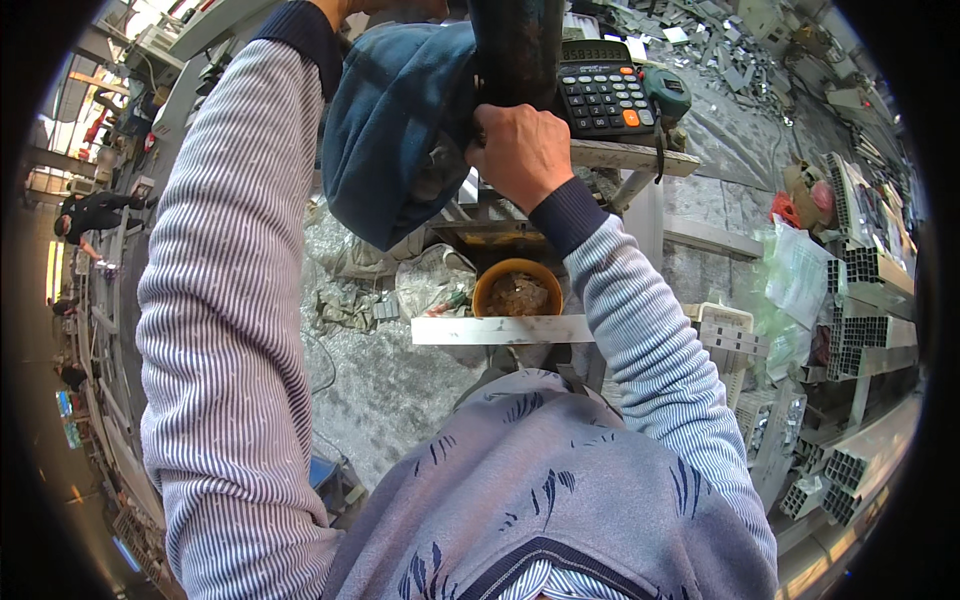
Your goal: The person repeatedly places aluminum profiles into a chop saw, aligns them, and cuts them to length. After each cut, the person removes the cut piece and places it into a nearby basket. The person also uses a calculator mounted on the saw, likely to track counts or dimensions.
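A dark upright column of a machine rises at the top middle, with a dark blue cloth hanging in folds just left of it. Below the column, my right hand is closed, its curled fingertips beside the cloth's right edge; whatever they grip is hidden. My left hand reaches past the cloth at the upper edge, mostly cut off, so its fingers cannot be read. Right of the column lies a black calculator with grey and orange keys, next to a green tape measure.
Nearer my lap, an orange bowl with brownish contents sits behind a white bar. Hollow metal profiles are stacked at right, near clear plastic sheeting. Metal offcuts litter the upper right. A person in dark clothes bends over at far left.
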